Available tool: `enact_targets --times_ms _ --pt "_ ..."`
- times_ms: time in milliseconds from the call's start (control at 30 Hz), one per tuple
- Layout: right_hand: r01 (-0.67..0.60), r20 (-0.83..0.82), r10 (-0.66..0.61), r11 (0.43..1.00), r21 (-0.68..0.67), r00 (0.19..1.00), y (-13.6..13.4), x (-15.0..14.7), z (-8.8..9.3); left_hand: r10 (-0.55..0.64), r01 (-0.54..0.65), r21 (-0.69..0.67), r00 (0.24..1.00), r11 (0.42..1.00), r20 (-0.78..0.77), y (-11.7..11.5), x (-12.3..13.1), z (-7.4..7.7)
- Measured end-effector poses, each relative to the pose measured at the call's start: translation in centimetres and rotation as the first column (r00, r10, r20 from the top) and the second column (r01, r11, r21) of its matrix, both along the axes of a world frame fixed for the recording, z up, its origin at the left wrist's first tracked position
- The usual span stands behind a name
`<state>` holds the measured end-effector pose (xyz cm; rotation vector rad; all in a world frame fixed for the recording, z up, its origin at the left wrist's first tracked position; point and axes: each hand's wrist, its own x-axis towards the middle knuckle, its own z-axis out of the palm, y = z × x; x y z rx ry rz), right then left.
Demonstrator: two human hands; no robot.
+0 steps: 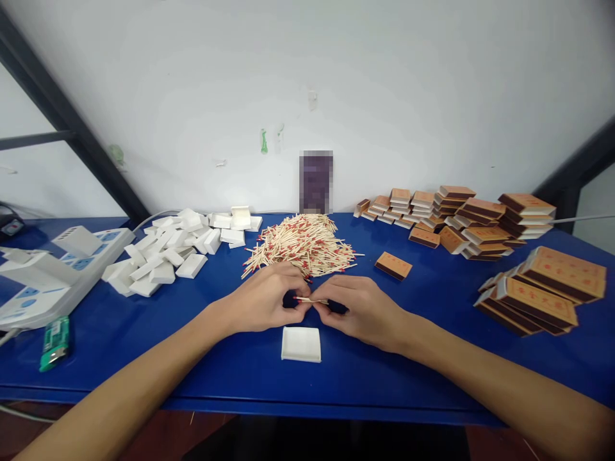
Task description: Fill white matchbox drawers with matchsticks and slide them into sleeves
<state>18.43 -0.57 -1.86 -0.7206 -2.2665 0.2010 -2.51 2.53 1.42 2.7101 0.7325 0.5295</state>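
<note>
My left hand and my right hand meet in front of a big heap of red-tipped matches. Between the pinched fingertips of both hands lie a few matches, one red head pointing left; the exact number is hidden. Just below my hands a white matchbox tray lies on the blue table, its hollow side up. A single orange-and-brown matchbox sleeve rests to the right of the heap, apart from my right hand.
White trays are piled at the left. Stacked matchboxes stand at the back right, with more nearer. A power strip and a green packet lie at far left. A pixelated dark object leans on the wall.
</note>
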Motion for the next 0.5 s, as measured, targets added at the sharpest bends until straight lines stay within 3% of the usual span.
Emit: enact_targets --times_ms 100,267,367,500 --pt "-0.025 -0.109 0.017 0.997 -0.068 0.994 -1.4 -0.5 0.9 -0.104 0.108 -0.067 0.993 0.992 0.059 -0.8 -0.5 1.0" --pt "-0.054 -0.046 0.049 0.990 -0.134 0.998 -3.1 -1.4 1.3 -0.230 0.243 -0.195 0.969 0.950 0.086 -1.5 -1.4 1.9" --pt "-0.017 0.022 0.021 0.988 -0.156 1.000 -3.2 -1.6 1.0 -0.159 0.167 -0.136 0.985 0.977 0.070 -0.8 -1.7 1.9" --pt "-0.030 0.029 0.038 0.974 -0.225 0.999 -3.1 -1.8 1.1 -0.052 0.057 0.051 0.994 0.997 -0.093 0.3 -1.5 1.3"
